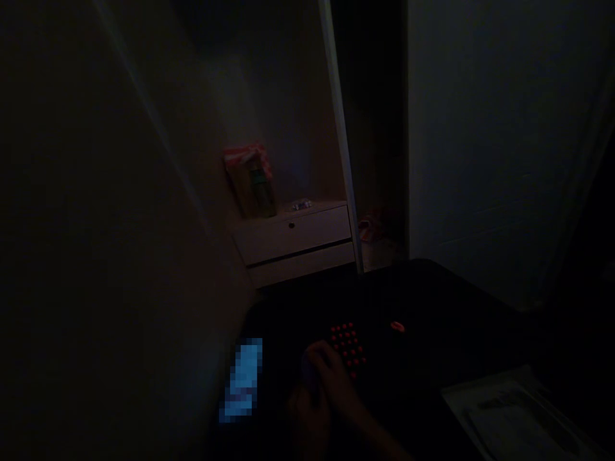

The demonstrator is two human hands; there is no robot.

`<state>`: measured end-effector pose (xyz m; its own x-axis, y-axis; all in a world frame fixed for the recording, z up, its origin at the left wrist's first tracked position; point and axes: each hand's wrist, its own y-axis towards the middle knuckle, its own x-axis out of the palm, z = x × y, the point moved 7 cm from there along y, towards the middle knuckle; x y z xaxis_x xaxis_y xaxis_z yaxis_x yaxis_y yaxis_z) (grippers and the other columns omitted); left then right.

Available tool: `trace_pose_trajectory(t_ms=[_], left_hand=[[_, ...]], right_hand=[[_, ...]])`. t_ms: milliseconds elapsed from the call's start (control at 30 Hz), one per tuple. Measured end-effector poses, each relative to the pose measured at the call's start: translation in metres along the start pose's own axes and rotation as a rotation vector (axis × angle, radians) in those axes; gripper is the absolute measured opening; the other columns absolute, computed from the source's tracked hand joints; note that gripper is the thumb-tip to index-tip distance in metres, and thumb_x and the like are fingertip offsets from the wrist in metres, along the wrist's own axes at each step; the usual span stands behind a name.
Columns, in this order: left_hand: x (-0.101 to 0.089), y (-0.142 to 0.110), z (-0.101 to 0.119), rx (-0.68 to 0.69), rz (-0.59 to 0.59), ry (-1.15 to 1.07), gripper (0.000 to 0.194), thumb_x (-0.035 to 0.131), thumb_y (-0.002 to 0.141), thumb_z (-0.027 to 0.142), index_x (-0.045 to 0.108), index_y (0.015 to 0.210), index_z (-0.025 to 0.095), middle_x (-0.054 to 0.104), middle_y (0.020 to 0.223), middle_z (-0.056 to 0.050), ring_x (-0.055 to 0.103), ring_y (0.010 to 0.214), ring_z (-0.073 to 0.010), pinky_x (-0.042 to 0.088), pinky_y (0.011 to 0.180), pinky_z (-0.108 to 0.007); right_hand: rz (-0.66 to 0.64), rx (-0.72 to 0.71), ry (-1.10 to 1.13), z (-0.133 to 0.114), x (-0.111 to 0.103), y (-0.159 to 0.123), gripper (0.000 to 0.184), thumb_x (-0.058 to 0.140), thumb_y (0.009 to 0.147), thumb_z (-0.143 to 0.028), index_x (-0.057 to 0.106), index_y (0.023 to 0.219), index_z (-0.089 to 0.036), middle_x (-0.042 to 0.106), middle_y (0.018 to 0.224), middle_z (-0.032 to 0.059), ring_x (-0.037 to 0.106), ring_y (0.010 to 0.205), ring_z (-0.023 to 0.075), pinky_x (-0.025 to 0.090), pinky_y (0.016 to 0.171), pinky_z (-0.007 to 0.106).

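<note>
The room is very dark. My right hand [321,373] reaches in from the bottom edge and rests on top of a black device [432,301], just left of a grid of small red lit keys [348,349]. Its fingers look curled, but the dark hides whether they hold anything. A red lit oval button [397,327] glows further right on the same device. A blue lit screen [243,378] shines to the left of the hand. My left hand is out of sight.
A pale drawer unit [295,240] stands against the wall behind the device, with a bag with a red-and-white top [250,179] and a small object [302,205] on it. White papers [509,410] lie at the lower right. A slim white upright [339,128] rises behind.
</note>
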<state>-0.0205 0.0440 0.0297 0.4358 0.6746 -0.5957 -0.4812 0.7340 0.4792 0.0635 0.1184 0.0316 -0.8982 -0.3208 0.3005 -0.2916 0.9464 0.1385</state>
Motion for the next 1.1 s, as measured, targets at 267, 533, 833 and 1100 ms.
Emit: trace_pose_trajectory(t_ms=[267,533,833,1100], left_hand=[[0.000,0.001,0.000,-0.029,-0.036,-0.012,0.032,0.049,0.080,0.038,0.071,0.069,0.017,0.071,0.065,-0.011,0.067,0.061,-0.0191,0.047,0.056,-0.024],[0.004,-0.001,-0.005,-0.057,-0.060,-0.011,0.032,0.049,0.078,0.038,0.072,0.072,0.017,0.073,0.069,-0.011,0.068,0.062,-0.0191,0.047,0.055,-0.025],[0.000,0.000,-0.002,-0.080,-0.050,-0.038,0.038,0.047,0.080,0.046,0.070,0.069,0.017,0.072,0.069,-0.013,0.069,0.066,-0.0218,0.050,0.060,-0.027],[-0.001,-0.001,-0.003,-0.096,-0.049,-0.051,0.043,0.047,0.082,0.049,0.072,0.071,0.017,0.072,0.068,-0.012,0.069,0.064,-0.0213,0.050,0.059,-0.027]], right_hand=[[0.005,-0.019,0.007,-0.009,0.002,-0.001,0.020,0.060,0.085,-0.039,0.065,0.082,-0.020,0.063,0.079,0.0004,0.059,0.078,0.0183,0.046,0.071,0.027],[-0.009,-0.044,-0.018,-0.014,0.001,-0.005,0.015,0.056,0.077,-0.023,0.067,0.087,-0.021,0.066,0.083,0.0008,0.060,0.081,0.0190,0.046,0.073,0.028],[-0.024,-0.046,-0.003,-0.012,-0.001,-0.006,0.022,0.058,0.073,-0.018,0.067,0.092,-0.021,0.067,0.090,0.0020,0.061,0.089,0.0213,0.047,0.079,0.030],[-0.017,-0.044,-0.017,-0.013,-0.001,-0.005,0.019,0.060,0.073,-0.019,0.067,0.091,-0.021,0.068,0.088,0.0020,0.061,0.088,0.0220,0.048,0.079,0.031]])
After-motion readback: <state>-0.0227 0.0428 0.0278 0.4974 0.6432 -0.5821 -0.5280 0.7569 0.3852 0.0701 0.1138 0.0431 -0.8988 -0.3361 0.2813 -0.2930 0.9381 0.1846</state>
